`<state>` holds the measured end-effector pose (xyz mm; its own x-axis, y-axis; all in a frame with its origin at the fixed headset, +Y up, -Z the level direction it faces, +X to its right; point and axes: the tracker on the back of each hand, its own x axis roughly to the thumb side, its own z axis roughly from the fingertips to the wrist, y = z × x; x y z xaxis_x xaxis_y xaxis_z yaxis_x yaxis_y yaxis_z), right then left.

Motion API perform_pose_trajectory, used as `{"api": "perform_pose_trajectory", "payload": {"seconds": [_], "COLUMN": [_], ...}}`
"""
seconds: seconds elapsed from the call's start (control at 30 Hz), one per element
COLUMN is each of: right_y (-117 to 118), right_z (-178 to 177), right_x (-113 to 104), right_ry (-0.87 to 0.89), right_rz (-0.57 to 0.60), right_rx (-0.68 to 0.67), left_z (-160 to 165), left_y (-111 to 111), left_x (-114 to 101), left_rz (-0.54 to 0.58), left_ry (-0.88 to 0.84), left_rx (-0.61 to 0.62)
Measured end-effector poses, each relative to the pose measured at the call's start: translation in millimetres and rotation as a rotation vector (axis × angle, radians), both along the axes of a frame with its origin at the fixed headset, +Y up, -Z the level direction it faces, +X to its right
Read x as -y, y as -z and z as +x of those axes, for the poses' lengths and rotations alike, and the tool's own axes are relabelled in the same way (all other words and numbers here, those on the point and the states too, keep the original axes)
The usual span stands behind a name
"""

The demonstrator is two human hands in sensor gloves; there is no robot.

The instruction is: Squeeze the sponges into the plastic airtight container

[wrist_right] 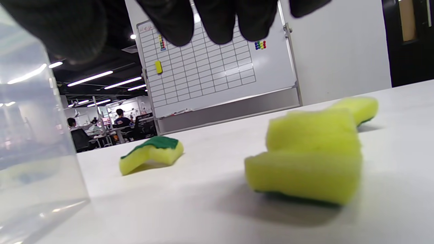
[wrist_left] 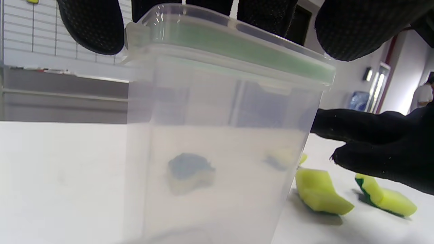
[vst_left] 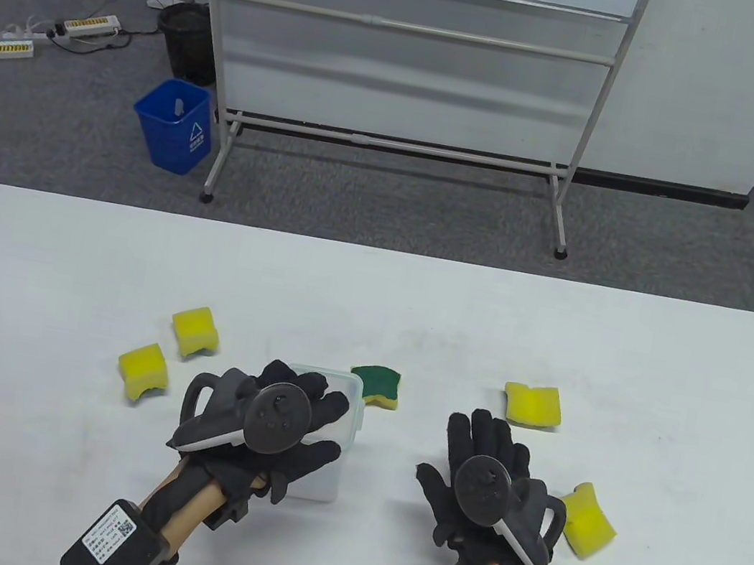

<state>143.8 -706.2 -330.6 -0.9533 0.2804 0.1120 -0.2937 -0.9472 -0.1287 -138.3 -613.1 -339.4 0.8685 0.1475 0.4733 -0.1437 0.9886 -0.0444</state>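
Table view: we are resting the left hand (vst_left: 264,423) on the lidded container (vst_left: 340,429) mid-table; right hand (vst_left: 483,487) lying flat, fingers spread, holding nothing; five sponges (vst_left: 532,404) scattered around.

Left wrist view: fingers (wrist_left: 91,27) are draping over the closed lid (wrist_left: 237,47).

Right wrist view: nearest sponge (wrist_right: 305,159) is awaiting pickup. Opening step, we judge; lid needs unlatching next.

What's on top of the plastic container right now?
The left hand rests over the lidded plastic container, fingers draped over the far rim. The lid with its green seal is on. The table view hides most of the lid under the hand.
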Motion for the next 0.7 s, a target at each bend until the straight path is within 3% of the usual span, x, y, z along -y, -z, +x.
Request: {"api": "perform_pose_trajectory", "payload": {"seconds": [0.13, 0.3, 0.47, 0.53, 0.57, 0.7], "right_y": [1, -1, 1, 5, 9, 22], "right_z": [-4, -14, -25, -33, -39, -61], "right_x": [-6, -30, -53, -63, -67, -67], "right_ry": [0.037, 0.155, 0.256, 0.326, 0.363, 0.383], "right_rz": [0.031, 0.116, 0.075, 0.032, -0.013, -0.149], "right_rx": [0.002, 0.002, 0.014, 0.072, 0.081, 0.103], "left_z": [-2, -22, -51, -59, -64, -73], "left_y": [0, 3, 8, 17, 21, 34], "left_x": [-5, -11, -10, 0, 8, 37], "left_rz": [-0.042, 0.044, 0.157, 0.102, 0.022, -0.164], "left_ry": [-0.004, -0.175, -0.407, -0.409, -0.396, -0.496], "left_rx": [0.0, -0.016, -0.229, -0.315, -0.346, -0.376]}}
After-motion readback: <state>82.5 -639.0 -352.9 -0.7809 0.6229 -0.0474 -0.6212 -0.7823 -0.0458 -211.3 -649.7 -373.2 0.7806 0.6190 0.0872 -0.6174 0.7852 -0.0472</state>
